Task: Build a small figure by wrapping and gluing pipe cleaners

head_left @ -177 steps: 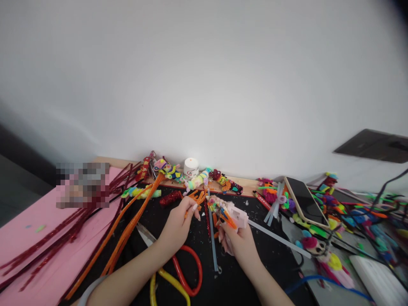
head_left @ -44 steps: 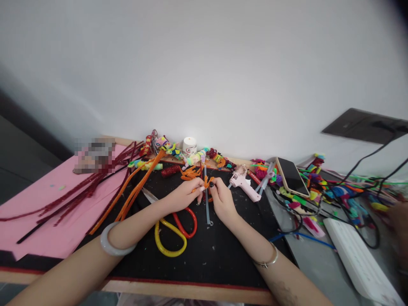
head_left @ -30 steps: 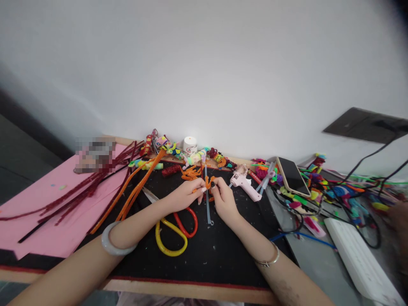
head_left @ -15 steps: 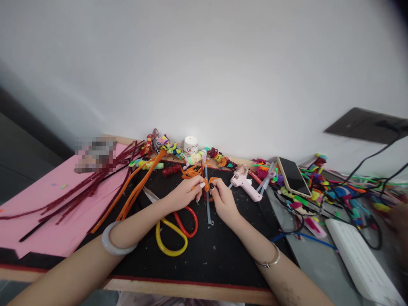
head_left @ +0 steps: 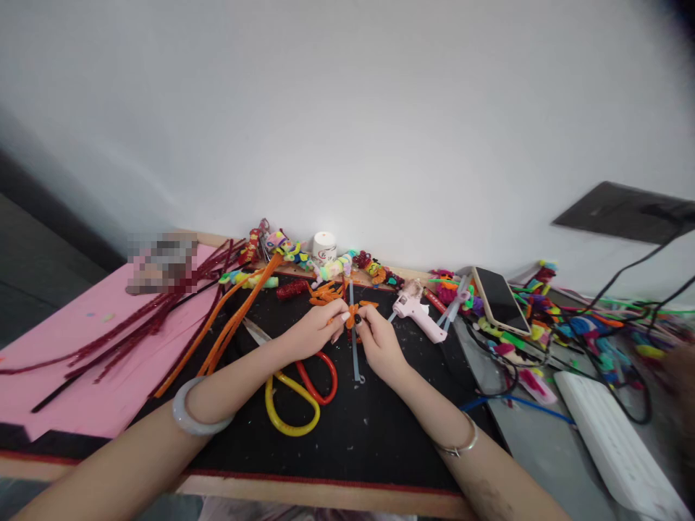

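My left hand (head_left: pixel 315 333) and my right hand (head_left: pixel 376 341) meet over the black mat (head_left: pixel 347 434), both pinching a small orange pipe-cleaner piece (head_left: pixel 352 314) between fingertips. Loose short orange pipe-cleaner bits (head_left: pixel 324 292) lie just beyond my left hand. Under my left wrist rest scissors with a red and a yellow handle (head_left: pixel 301 394). A clear glue stick (head_left: pixel 354 347) lies on the mat between my hands. The pink glue gun (head_left: pixel 418 312) lies to the right of my right hand, untouched.
Long orange pipe cleaners (head_left: pixel 228 325) and dark red ones (head_left: pixel 141 325) spread over a pink sheet (head_left: pixel 65 369) on the left. A white jar (head_left: pixel 324 247) and small figures line the wall. On the right are a phone (head_left: pixel 498 299), cables, and a white power strip (head_left: pixel 613 441).
Since 5.9 s ago my right hand has set the pink glue gun down on the mat. Over the last second and a half both hands stay pinched on the orange piece, barely shifting.
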Demonstrator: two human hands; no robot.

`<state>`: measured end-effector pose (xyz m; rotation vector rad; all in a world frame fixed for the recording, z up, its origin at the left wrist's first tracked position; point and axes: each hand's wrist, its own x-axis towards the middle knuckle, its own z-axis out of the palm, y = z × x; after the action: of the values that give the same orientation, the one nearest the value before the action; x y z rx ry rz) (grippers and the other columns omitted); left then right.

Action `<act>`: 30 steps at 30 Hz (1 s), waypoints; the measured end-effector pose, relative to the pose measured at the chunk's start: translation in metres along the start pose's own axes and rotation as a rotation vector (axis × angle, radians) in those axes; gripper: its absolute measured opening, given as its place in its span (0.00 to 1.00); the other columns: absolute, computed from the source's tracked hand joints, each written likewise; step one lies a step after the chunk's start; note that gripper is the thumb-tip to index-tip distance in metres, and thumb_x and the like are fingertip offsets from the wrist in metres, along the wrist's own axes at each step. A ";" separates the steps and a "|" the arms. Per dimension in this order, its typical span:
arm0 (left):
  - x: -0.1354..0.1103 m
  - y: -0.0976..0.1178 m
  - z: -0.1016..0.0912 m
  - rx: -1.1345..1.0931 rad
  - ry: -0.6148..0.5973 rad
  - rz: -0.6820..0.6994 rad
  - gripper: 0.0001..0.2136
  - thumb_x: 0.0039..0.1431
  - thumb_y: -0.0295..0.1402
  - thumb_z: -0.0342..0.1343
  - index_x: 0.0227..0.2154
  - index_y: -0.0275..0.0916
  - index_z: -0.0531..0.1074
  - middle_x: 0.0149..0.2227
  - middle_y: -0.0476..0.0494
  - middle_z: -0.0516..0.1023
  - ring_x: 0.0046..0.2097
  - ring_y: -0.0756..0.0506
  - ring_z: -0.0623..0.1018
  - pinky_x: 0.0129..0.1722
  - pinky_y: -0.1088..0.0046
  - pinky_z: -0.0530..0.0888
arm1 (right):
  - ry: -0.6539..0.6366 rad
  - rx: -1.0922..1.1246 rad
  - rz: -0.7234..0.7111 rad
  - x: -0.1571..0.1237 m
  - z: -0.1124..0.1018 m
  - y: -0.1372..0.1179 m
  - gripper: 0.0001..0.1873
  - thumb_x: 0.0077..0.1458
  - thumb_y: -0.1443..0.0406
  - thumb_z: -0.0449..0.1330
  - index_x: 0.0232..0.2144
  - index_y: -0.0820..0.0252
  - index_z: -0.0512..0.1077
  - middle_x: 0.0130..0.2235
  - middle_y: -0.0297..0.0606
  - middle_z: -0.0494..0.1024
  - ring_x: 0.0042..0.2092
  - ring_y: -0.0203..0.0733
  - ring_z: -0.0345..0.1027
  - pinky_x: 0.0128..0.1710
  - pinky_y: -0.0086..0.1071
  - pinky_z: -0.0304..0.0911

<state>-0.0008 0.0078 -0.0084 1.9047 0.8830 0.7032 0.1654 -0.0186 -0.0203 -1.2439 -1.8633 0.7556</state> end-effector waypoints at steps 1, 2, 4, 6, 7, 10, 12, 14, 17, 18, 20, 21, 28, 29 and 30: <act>0.000 -0.001 0.000 0.007 0.000 -0.001 0.11 0.64 0.36 0.38 0.27 0.38 0.58 0.21 0.54 0.63 0.24 0.52 0.65 0.29 0.76 0.63 | 0.000 -0.002 -0.004 0.000 0.000 0.000 0.06 0.58 0.68 0.46 0.29 0.57 0.60 0.25 0.30 0.62 0.28 0.36 0.57 0.29 0.28 0.52; 0.000 -0.001 0.000 0.014 -0.001 -0.003 0.11 0.64 0.36 0.38 0.27 0.38 0.58 0.21 0.54 0.63 0.24 0.52 0.65 0.29 0.76 0.63 | -0.002 -0.004 -0.006 0.000 0.000 0.000 0.06 0.57 0.69 0.46 0.29 0.58 0.60 0.25 0.30 0.62 0.28 0.36 0.57 0.29 0.28 0.52; 0.000 -0.002 0.000 0.026 0.002 -0.007 0.12 0.64 0.36 0.38 0.28 0.38 0.59 0.21 0.55 0.63 0.24 0.52 0.65 0.29 0.76 0.63 | -0.009 -0.008 -0.003 0.000 0.000 0.000 0.06 0.57 0.69 0.46 0.29 0.58 0.60 0.26 0.30 0.63 0.28 0.36 0.57 0.29 0.28 0.52; 0.000 -0.003 0.000 0.031 0.004 -0.009 0.12 0.64 0.37 0.38 0.28 0.38 0.59 0.21 0.55 0.63 0.24 0.52 0.65 0.29 0.76 0.63 | -0.015 -0.009 -0.001 0.000 0.000 0.001 0.06 0.57 0.69 0.46 0.29 0.58 0.60 0.26 0.31 0.63 0.28 0.36 0.58 0.29 0.28 0.53; 0.000 -0.003 0.000 0.032 0.003 -0.010 0.12 0.64 0.37 0.38 0.28 0.38 0.59 0.21 0.54 0.63 0.24 0.52 0.65 0.29 0.76 0.63 | -0.017 -0.009 -0.002 0.000 0.000 0.001 0.06 0.57 0.69 0.46 0.29 0.58 0.60 0.26 0.31 0.64 0.29 0.36 0.58 0.29 0.28 0.53; 0.000 -0.003 0.001 0.032 0.003 -0.007 0.12 0.64 0.36 0.38 0.27 0.38 0.59 0.21 0.54 0.64 0.24 0.52 0.65 0.28 0.75 0.63 | -0.017 -0.010 -0.008 0.000 0.000 0.001 0.06 0.57 0.69 0.46 0.29 0.58 0.60 0.27 0.31 0.64 0.29 0.36 0.58 0.30 0.28 0.53; 0.000 -0.003 0.000 0.035 0.003 -0.003 0.12 0.64 0.36 0.38 0.27 0.38 0.59 0.21 0.54 0.64 0.24 0.52 0.65 0.28 0.75 0.63 | -0.014 -0.017 -0.012 0.000 0.000 0.001 0.06 0.57 0.69 0.46 0.29 0.58 0.60 0.27 0.31 0.63 0.29 0.36 0.58 0.30 0.28 0.53; 0.000 -0.003 0.000 0.039 -0.001 -0.002 0.12 0.64 0.36 0.38 0.27 0.38 0.59 0.21 0.54 0.64 0.24 0.52 0.65 0.28 0.75 0.63 | -0.010 -0.019 -0.019 0.000 0.000 0.001 0.06 0.57 0.69 0.46 0.29 0.58 0.60 0.26 0.31 0.63 0.29 0.36 0.58 0.29 0.28 0.53; 0.000 -0.002 0.000 0.052 -0.008 -0.002 0.12 0.64 0.35 0.38 0.27 0.38 0.59 0.20 0.54 0.63 0.24 0.53 0.65 0.29 0.76 0.63 | -0.012 -0.017 -0.022 0.000 0.000 0.001 0.06 0.57 0.69 0.46 0.29 0.58 0.60 0.27 0.31 0.63 0.29 0.36 0.58 0.29 0.28 0.53; 0.000 -0.003 -0.001 0.055 -0.009 -0.002 0.12 0.64 0.35 0.38 0.27 0.38 0.59 0.20 0.55 0.63 0.24 0.53 0.65 0.29 0.76 0.63 | -0.015 -0.018 -0.021 0.000 0.000 0.002 0.06 0.57 0.69 0.46 0.29 0.58 0.61 0.27 0.31 0.64 0.29 0.36 0.58 0.29 0.28 0.53; 0.000 -0.003 -0.001 0.059 -0.010 -0.002 0.12 0.64 0.35 0.38 0.27 0.38 0.59 0.20 0.55 0.63 0.24 0.53 0.65 0.28 0.76 0.63 | -0.020 -0.022 -0.019 0.000 0.000 0.002 0.06 0.57 0.70 0.46 0.29 0.58 0.61 0.27 0.31 0.64 0.29 0.36 0.58 0.29 0.28 0.54; 0.000 -0.003 -0.001 0.061 -0.011 -0.004 0.12 0.64 0.35 0.38 0.27 0.38 0.59 0.20 0.55 0.63 0.24 0.53 0.65 0.28 0.76 0.62 | -0.022 -0.021 -0.018 0.000 0.000 0.002 0.06 0.57 0.70 0.46 0.29 0.58 0.61 0.27 0.32 0.64 0.30 0.36 0.59 0.30 0.28 0.54; -0.001 0.000 -0.001 0.067 -0.008 -0.006 0.11 0.64 0.35 0.39 0.27 0.38 0.59 0.20 0.55 0.63 0.23 0.53 0.65 0.27 0.77 0.62 | -0.027 -0.019 -0.003 0.000 0.000 0.003 0.06 0.57 0.69 0.46 0.29 0.57 0.60 0.27 0.31 0.64 0.30 0.36 0.59 0.30 0.28 0.54; -0.001 0.000 -0.001 0.070 -0.003 -0.006 0.11 0.64 0.35 0.39 0.27 0.38 0.59 0.20 0.55 0.63 0.23 0.53 0.65 0.27 0.77 0.62 | -0.023 -0.021 -0.002 0.000 0.000 0.003 0.06 0.57 0.69 0.46 0.29 0.57 0.60 0.27 0.31 0.64 0.29 0.36 0.59 0.30 0.28 0.54; -0.001 0.000 -0.001 0.071 0.003 -0.006 0.11 0.64 0.35 0.39 0.27 0.38 0.59 0.20 0.55 0.63 0.23 0.53 0.65 0.27 0.77 0.62 | -0.021 -0.022 -0.002 0.000 0.000 0.003 0.06 0.57 0.69 0.46 0.29 0.57 0.60 0.27 0.31 0.64 0.29 0.36 0.58 0.30 0.28 0.54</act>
<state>-0.0018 0.0073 -0.0082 1.9633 0.9265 0.6793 0.1665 -0.0177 -0.0226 -1.2525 -1.8939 0.7513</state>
